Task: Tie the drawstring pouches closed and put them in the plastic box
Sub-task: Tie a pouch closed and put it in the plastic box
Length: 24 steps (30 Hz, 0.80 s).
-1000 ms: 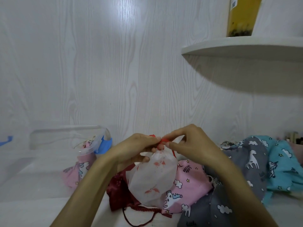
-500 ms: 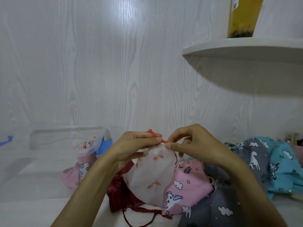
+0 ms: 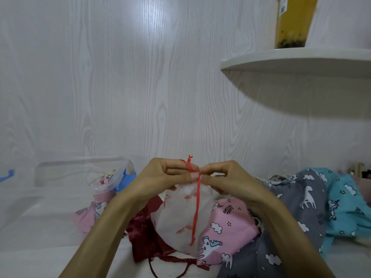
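The clear plastic box (image 3: 66, 177) is standing at the left of the white worktop (image 3: 40, 247), already holding one pink pouch, while more pouches are lying heaped to the right. The white pouch (image 3: 176, 213) is hanging in mid-air over that heap, looking thin, limp and light, so its gathered neck seems the safest hold. The left hand (image 3: 164, 177) and right hand (image 3: 226, 177) are each pinching the slim red drawstring (image 3: 196, 205) there, one tail dangling loose.
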Motion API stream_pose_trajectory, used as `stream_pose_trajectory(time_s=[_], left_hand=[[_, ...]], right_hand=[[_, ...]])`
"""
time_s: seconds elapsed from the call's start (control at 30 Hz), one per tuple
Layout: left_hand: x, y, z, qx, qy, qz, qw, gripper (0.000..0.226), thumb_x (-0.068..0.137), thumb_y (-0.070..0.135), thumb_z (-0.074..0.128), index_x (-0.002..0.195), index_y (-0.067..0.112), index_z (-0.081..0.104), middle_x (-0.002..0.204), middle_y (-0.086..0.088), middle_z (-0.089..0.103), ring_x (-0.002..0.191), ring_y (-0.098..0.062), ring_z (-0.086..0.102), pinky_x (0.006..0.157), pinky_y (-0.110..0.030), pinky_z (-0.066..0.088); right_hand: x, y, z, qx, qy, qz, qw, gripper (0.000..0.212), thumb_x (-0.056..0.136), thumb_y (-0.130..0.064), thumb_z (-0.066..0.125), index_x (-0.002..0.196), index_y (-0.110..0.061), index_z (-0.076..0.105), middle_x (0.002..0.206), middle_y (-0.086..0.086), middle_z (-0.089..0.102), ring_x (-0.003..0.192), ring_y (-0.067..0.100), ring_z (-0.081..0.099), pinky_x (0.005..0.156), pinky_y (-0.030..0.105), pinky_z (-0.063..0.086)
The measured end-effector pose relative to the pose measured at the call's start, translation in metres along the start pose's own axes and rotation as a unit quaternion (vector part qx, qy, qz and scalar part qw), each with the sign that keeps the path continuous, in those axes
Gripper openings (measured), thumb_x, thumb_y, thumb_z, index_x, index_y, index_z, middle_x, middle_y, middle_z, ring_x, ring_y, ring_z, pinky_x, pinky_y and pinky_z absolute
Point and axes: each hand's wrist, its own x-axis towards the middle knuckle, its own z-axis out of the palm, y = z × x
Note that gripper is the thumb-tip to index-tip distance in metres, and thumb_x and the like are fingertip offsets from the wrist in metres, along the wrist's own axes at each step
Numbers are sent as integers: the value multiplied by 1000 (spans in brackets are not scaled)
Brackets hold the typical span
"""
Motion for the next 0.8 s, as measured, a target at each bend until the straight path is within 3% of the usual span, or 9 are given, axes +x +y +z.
stream_pose_trajectory(time_s=[0.13,0.33,0.6,0.7,0.8], left_hand=[[-1,0,0,13,6,44,999,22,62,26,78,83,22,75,84,-3,76,75,-5,70,61,-11,49],[-3,1,-10,60,37,64,995,14,65,14,82,75,18,74,70,-1,75,69,-6,71,64,-9,51],[2,-3,-12,42,67,61,995,15,67,2,80,80,8,76,72,-7,75,72,-13,73,68,-15,54],[5,-7,-12,83,93,78,989,14,67,4,80,81,8,77,72,-6,75,73,-16,73,72,-21,57],[7,-9,-11,119,120,99,981,15,66,13,82,80,14,78,71,-1,75,71,-12,72,76,-28,58]], right_hand=[[-1,-2,1,-14,-29,-24,999,20,85,-11,63,79,-27,74,74,-2,62,51,2,44,48,11,35],[0,-6,12,-20,-86,-15,996,19,94,-10,49,85,-20,63,72,-11,54,50,-6,45,50,7,36],[-2,-11,12,-39,-84,-24,995,13,95,-12,50,87,-17,60,66,-13,50,50,-5,44,52,5,35],[-2,-12,15,-75,-71,-45,994,12,95,-15,51,88,-18,60,68,-13,51,56,-2,45,56,6,36],[0,-12,17,-107,-44,-68,991,12,95,-15,51,87,-17,60,61,-15,50,46,-5,46,51,4,33]])
